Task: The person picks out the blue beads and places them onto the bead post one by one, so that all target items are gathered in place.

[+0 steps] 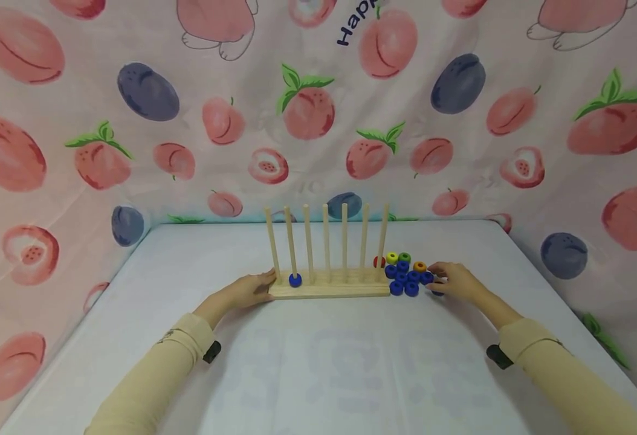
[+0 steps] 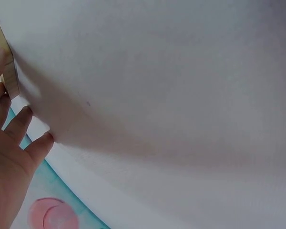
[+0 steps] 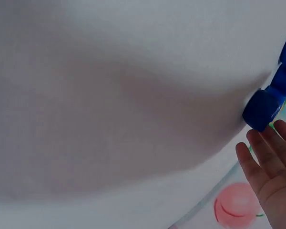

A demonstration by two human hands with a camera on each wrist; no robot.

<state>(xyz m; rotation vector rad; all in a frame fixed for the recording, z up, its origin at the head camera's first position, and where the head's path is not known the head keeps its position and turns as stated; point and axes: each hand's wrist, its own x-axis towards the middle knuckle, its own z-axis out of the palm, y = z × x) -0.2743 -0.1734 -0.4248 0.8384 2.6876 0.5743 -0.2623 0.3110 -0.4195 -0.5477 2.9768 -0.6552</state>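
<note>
A wooden peg rack (image 1: 329, 291) with several upright pegs stands on the table, one blue bead (image 1: 295, 280) low on its second peg from the left. At the rack's left end my left hand (image 1: 249, 291) holds the base, thumb on the near side and a finger around the end; the left wrist view shows its other fingers spread. My right hand (image 1: 456, 281) is at the right edge of a cluster of blue beads (image 1: 411, 289). In the right wrist view its fairly straight fingers reach beside the nearest blue bead (image 3: 261, 109), seemingly touching it.
Behind the blue beads lie a yellow bead (image 1: 391, 258), a green bead (image 1: 404, 258), an orange bead (image 1: 419, 266) and a red bead (image 1: 379, 261), close to the rack's right end. A white table (image 1: 340, 362) meets a fruit-patterned cloth (image 1: 318, 163) at the back and sides.
</note>
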